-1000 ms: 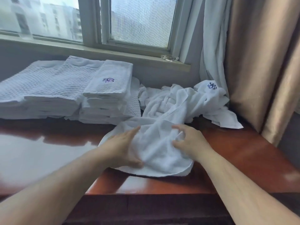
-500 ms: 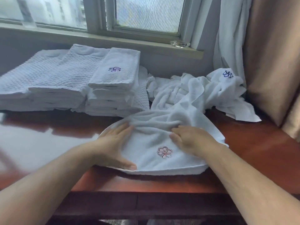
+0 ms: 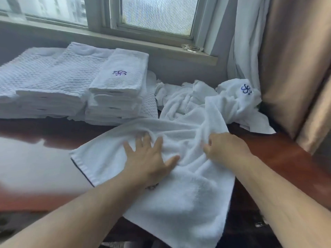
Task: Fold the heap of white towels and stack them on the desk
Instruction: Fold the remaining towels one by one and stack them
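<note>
Towel spread across middle of surface, near edge draped over front lip, left corner flat on wood. Left hand: fingers straight, spread, pressing down on towel. Right hand: fingers curled, pinching rumpled fold. Unfolded heap behind, touching towel's far edge. Folded stacks back left. Bare wood left of towel; curtain crowds right side.

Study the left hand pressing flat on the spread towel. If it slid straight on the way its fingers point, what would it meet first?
A raised fold in the same towel, just past the left hand fingertips. Beyond that, probably the right edge of the folded stack, though depth is unclear.
</note>
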`<state>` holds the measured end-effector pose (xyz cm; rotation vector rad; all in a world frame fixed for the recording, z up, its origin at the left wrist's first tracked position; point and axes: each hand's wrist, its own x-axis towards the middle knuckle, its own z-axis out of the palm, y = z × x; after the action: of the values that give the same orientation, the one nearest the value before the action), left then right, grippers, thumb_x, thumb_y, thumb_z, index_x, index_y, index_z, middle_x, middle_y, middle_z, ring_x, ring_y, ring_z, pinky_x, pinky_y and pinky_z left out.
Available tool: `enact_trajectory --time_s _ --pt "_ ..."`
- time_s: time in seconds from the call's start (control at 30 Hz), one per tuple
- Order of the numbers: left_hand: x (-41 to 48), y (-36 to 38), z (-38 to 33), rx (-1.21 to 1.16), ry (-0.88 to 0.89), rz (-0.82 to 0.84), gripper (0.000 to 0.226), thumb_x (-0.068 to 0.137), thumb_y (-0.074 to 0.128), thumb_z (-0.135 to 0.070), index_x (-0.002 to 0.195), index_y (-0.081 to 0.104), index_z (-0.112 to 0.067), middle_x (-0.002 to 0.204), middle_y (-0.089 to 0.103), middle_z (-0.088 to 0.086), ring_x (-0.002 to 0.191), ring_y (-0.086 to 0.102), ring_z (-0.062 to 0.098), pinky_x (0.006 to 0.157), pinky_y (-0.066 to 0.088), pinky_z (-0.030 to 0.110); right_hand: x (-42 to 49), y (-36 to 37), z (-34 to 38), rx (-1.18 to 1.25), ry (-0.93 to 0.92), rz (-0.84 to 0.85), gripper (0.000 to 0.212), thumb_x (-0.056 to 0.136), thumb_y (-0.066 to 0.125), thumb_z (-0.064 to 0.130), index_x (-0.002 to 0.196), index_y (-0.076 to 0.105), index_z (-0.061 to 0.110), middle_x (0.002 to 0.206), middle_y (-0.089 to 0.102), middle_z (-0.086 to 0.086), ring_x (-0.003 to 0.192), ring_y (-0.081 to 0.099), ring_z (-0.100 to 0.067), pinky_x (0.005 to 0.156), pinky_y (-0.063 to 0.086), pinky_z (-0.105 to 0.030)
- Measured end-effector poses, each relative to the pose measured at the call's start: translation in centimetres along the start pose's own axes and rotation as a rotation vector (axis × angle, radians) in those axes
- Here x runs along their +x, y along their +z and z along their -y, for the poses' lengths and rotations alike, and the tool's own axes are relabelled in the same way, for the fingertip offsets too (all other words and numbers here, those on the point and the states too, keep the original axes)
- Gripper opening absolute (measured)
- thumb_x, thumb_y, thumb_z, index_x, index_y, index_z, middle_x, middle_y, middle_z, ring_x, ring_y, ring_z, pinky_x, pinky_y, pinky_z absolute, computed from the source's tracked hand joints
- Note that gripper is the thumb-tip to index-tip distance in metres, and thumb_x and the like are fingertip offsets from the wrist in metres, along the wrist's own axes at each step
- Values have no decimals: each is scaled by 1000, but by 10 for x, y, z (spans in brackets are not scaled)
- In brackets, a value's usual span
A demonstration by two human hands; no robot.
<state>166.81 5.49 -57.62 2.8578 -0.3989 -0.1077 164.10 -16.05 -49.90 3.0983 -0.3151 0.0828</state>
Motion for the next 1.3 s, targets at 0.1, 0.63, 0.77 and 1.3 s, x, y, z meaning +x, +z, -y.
enact_trajectory --time_s 0.1,0.63,0.77,1.3 --pt "16 -7 20 31 155 -42 100 69 7 -93 153 6 -40 166 9 8 154 -2 23 118 0 62 -4 11 -15 -164 172 186 15 95 45 26 84 53 19 101 64 -3 78 50 -23 69 42 -33" --pt "19 0 -58 -31 244 38 81 90 33 -77 156 23 -31 166 13 5 153 6 26 122 6 56 18 21 -68 -256 359 154 37 96 43 15 127 62 12 135 56 -11 117 57 -30 84 50 -37" --pt "24 7 -46 44 298 32 93 80 29 -88 156 11 -37 169 -2 2 154 -8 23 119 -5 62 7 4 -119 -315 658 329 46 96 42 30 139 56 24 146 49 -3 130 50 -27 94 46 -41" --pt "33 -8 -8 173 644 178 99 62 16 -101 150 -7 -60 166 -14 -14 152 -17 10 122 -12 48 31 15 -111 -159 402 155 26 97 46 34 106 64 17 109 65 -7 109 63 -31 80 46 -37"
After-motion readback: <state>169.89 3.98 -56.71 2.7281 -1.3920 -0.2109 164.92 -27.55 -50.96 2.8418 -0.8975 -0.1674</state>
